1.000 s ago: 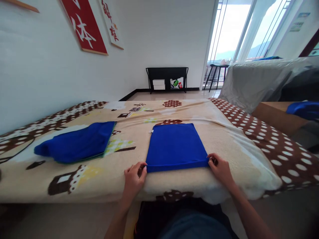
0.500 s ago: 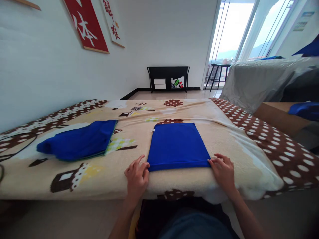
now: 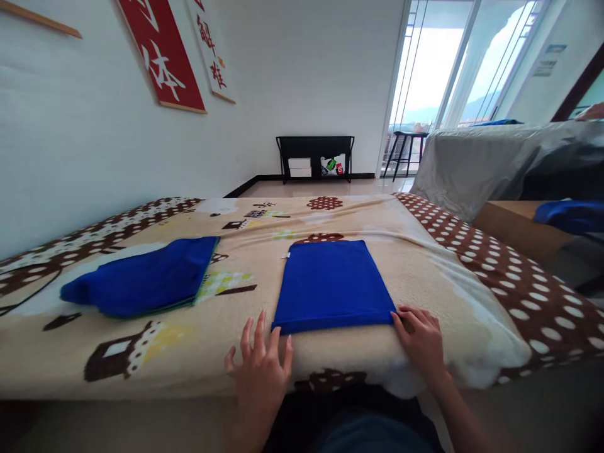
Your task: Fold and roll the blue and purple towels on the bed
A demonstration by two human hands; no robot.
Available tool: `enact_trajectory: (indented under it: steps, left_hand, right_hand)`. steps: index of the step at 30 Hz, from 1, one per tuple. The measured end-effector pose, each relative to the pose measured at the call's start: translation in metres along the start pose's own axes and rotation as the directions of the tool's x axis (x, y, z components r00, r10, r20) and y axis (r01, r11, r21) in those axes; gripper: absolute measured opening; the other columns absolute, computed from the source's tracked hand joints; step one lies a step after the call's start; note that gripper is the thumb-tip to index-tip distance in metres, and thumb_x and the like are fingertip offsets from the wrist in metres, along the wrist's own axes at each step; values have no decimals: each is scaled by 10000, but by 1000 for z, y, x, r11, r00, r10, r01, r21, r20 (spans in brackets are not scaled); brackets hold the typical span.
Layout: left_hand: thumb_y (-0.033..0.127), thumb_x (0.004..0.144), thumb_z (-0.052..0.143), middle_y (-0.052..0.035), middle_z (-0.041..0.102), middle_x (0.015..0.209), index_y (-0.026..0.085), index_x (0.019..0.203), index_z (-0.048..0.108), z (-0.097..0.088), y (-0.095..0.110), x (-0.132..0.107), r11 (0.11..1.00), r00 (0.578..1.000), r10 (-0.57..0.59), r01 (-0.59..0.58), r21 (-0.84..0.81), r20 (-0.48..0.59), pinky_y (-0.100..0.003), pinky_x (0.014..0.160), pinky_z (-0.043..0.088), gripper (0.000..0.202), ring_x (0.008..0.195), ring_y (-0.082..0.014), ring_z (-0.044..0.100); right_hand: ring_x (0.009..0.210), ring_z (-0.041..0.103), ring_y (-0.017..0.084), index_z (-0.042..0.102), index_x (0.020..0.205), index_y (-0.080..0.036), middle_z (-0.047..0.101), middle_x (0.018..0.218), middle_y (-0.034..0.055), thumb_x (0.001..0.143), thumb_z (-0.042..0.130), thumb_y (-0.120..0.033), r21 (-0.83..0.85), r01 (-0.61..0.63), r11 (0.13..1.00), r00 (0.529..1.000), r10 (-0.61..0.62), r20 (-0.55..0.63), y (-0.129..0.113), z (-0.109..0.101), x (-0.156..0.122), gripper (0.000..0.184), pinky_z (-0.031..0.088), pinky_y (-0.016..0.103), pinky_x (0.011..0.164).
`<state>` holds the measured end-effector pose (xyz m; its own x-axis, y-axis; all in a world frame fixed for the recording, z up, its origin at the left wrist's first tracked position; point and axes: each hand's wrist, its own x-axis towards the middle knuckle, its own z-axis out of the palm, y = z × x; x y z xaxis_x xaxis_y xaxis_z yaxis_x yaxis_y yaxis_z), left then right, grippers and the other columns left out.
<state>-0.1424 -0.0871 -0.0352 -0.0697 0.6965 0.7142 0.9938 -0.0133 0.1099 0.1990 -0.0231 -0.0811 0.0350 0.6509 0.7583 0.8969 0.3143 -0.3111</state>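
A flat blue cloth with a narrow fold along its near edge and a small white tag at its far left corner lies on the patterned blanket. My left hand is open, its fingers spread, just below the cloth's near left corner. At the near right corner, my right hand is closed, with thumb and finger at the cloth's edge. Off to the left rests a second blue cloth, loosely bunched, with a green edge showing.
A plain wall with hanging scrolls runs along the left. A black rack stands at the far wall. To the right are a plastic-covered piece of furniture and a cardboard box with blue fabric on top.
My left hand has let go of the near left corner and drawn back, its fingers spreading. My right hand stays at the right corner. The view has shifted slightly.
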Motion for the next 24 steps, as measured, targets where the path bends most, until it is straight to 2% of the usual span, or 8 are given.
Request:
enact_trajectory:
  steps: [2,5,7,9,12,20,22,24]
  left_hand:
    - [327,929,549,-155,480,1509,224,1273,631,4,6,-7,998,998,63,-63,-22,3,-689,1081,247,369,1356,-405,449]
    - [289,939,511,-142,437,1543,177,1517,391,12,29,-19,961,961,271,-268,-73,49,-539,1128,324,601,1407,-320,423]
    - [272,941,502,-114,423,1556,149,1556,305,17,48,-23,914,911,402,-393,-106,89,-460,1152,336,658,1435,-270,398]
    - [264,941,501,-106,409,1565,132,1556,297,21,63,-24,882,877,467,-452,-132,116,-442,1169,330,661,1450,-257,380]
    - [259,944,499,-119,410,1561,114,1537,332,24,72,-17,857,855,506,-484,-174,112,-447,1166,351,633,1456,-263,373]
    - [207,928,520,-137,482,1511,93,1459,447,29,67,-7,813,831,554,-530,-242,41,-448,1148,392,548,1461,-267,367]
    - [210,930,517,-138,478,1514,105,1460,452,30,68,-7,817,833,551,-525,-239,51,-447,1141,396,544,1452,-267,382]
    - [226,940,502,-132,482,1512,139,1466,458,30,69,-7,824,843,535,-507,-254,52,-444,1132,399,534,1438,-263,407]
  right_hand:
    - [943,626,242,734,882,-210,736,1008,66,941,597,-406,3,-3,1000,1000,3,3,1,2,-1,246,411,409,895]
    - [933,629,240,734,868,-216,738,1002,62,944,595,-408,3,-8,1000,1000,8,1,3,3,-1,250,416,412,892]
    - [927,631,235,731,859,-215,739,996,56,946,594,-398,-1,-5,1000,1000,5,-1,3,3,-1,245,422,411,893]
    - [928,633,231,728,858,-213,740,999,56,953,585,-381,-7,3,1000,1000,-3,2,2,2,-1,240,427,411,894]
    - [934,640,231,727,868,-213,741,1001,62,966,560,-357,-10,11,1000,1000,-11,0,0,0,0,241,435,414,892]
    - [1000,639,234,713,958,-208,734,1042,66,976,540,-323,12,38,999,998,-39,46,-5,-8,1,209,439,414,920]
    - [1058,629,254,704,1073,-210,716,1125,84,969,545,-329,-16,45,999,999,-44,26,-8,-10,-2,225,428,435,960]
    - [1145,605,286,626,1292,-214,667,1258,108,950,567,-345,-57,70,996,997,-71,-10,-14,-13,-6,371,393,467,1021]
